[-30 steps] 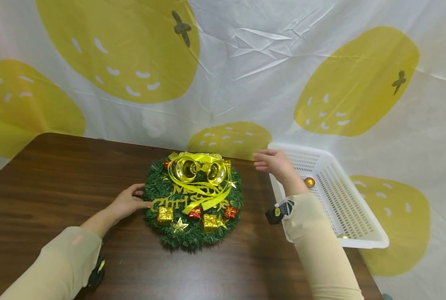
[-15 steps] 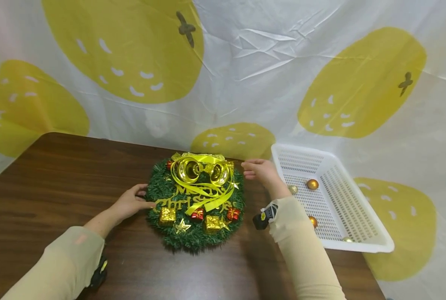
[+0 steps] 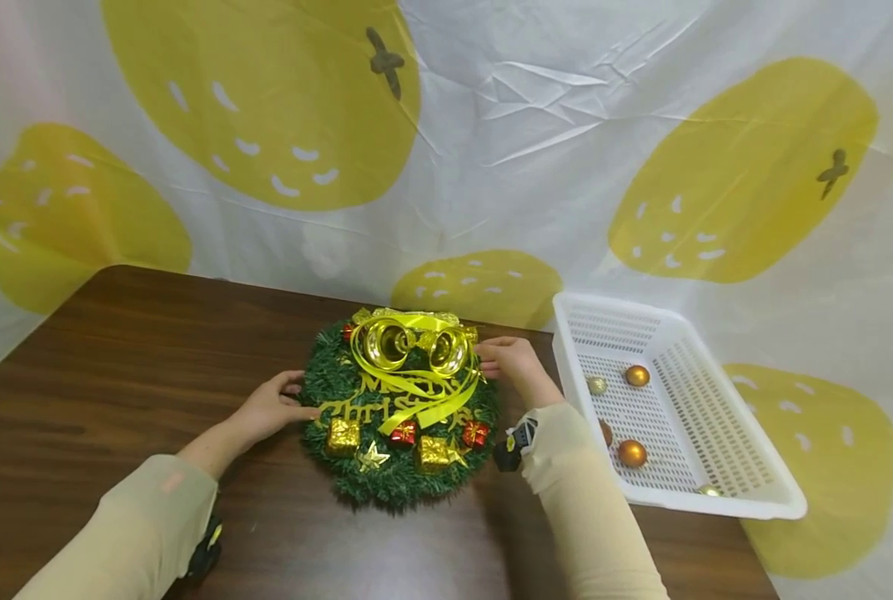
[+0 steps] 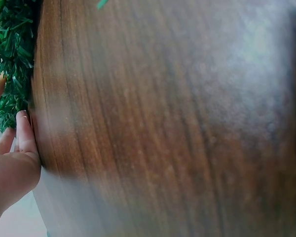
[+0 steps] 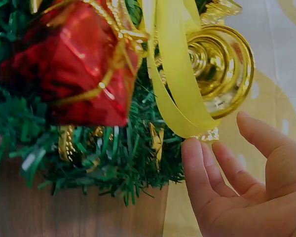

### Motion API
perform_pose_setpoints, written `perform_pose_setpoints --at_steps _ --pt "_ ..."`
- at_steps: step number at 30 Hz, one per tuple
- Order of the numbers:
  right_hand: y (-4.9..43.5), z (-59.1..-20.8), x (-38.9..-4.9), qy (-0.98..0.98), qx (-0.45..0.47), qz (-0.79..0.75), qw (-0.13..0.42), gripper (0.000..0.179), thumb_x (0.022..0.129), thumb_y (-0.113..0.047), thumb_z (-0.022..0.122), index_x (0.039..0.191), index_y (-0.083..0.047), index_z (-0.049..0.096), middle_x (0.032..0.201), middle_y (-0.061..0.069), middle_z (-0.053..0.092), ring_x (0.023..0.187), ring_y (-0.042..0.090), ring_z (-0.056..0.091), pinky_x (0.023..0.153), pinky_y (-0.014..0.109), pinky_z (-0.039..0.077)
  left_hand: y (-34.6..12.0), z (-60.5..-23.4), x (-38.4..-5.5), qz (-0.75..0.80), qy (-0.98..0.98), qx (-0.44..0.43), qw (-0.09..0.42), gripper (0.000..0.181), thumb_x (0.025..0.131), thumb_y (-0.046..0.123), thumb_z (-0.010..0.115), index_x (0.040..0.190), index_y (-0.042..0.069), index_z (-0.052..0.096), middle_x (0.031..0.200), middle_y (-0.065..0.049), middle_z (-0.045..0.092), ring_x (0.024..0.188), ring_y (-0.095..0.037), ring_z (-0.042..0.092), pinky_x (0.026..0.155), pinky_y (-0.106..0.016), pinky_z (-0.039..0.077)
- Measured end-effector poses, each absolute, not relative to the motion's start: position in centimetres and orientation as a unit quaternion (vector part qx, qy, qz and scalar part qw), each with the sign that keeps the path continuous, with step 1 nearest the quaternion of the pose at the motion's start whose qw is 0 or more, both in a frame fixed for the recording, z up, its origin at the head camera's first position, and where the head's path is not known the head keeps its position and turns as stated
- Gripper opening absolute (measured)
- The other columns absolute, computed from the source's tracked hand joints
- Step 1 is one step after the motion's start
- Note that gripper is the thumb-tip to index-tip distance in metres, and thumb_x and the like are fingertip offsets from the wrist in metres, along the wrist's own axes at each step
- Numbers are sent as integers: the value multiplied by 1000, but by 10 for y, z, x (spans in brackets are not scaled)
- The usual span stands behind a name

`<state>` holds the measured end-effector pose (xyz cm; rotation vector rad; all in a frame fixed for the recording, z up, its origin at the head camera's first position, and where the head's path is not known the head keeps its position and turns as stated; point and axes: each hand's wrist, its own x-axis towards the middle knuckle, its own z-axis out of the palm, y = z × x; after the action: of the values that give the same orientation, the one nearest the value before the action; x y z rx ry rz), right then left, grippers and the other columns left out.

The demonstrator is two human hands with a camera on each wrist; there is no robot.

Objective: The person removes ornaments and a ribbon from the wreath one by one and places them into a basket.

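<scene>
A green tinsel Christmas wreath (image 3: pixel 399 493) lies on the brown table, decorated with gold bells (image 3: pixel 449 353), yellow ribbon (image 3: pixel 437 412), gold lettering and small red and gold gift boxes. My left hand (image 3: pixel 268 408) holds its left edge, thumb over the rim and fingers low at the side; in the left wrist view those fingers (image 4: pixel 25 134) touch the green tinsel close to the tabletop. At the upper right edge, my right hand (image 3: pixel 517 364) has its fingers extended beside a bell. The right wrist view shows its fingertips (image 5: pixel 191 148) at the ribbon's lower loop, thumb apart.
A white perforated plastic basket (image 3: pixel 716 502) stands to the right with several orange-gold balls (image 3: pixel 632 453) and pale gold balls (image 3: pixel 597 385) inside. Behind the table (image 3: pixel 153 350) hangs a white curtain (image 3: pixel 491 167) with yellow fruit prints.
My right hand has moved left and down from beside the basket to the wreath's right edge, uncovering more balls. The left hand stays at the wreath's left edge. The view has shifted slightly.
</scene>
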<state>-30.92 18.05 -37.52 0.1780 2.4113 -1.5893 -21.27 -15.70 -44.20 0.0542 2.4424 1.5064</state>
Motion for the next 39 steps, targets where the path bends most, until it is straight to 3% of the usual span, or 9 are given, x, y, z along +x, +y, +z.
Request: perform_pose_setpoints --at_steps 8,14,20,26,35,39 --pt "175 -379 -309 829 75 -539 126 37 87 -8 62 119 10 59 84 8 65 64 10 60 80 35 56 -155 -440 -212 522 842 20 134 82 87 24 66 146 -7 18 137 -33 33 119 -45 43 91 -49 45" --pt "172 -383 -311 833 94 -530 124 35 86 -4 63 117 11 59 68 3 59 55 10 58 60 26 56 -154 -440 -212 526 839 23 135 80 87 22 66 146 -7 18 138 -33 32 118 -44 43 91 -48 45" --pt "171 -388 -316 832 115 -532 106 33 85 2 60 116 12 59 57 4 58 45 9 57 52 26 55 -153 -441 -212 526 839 22 136 80 87 22 66 145 -7 19 139 -33 32 116 -42 44 89 -47 46" --pt "167 -385 -317 822 131 -551 56 30 83 5 59 111 12 62 54 4 58 44 11 58 58 33 58 -154 -443 -212 525 840 22 132 80 87 22 66 145 -7 19 138 -33 33 116 -42 44 89 -47 46" --pt "169 -371 -317 781 136 -609 -5 28 86 4 56 112 12 62 66 5 58 45 6 57 60 28 57 -156 -444 -213 524 841 21 131 81 87 23 66 146 -7 19 138 -33 33 118 -44 44 90 -49 45" --pt "171 -363 -317 759 126 -639 -16 31 86 5 55 116 13 59 63 1 57 45 6 57 56 23 56 -156 -445 -213 523 842 20 133 82 87 24 66 146 -7 18 137 -33 33 119 -45 43 91 -49 45"
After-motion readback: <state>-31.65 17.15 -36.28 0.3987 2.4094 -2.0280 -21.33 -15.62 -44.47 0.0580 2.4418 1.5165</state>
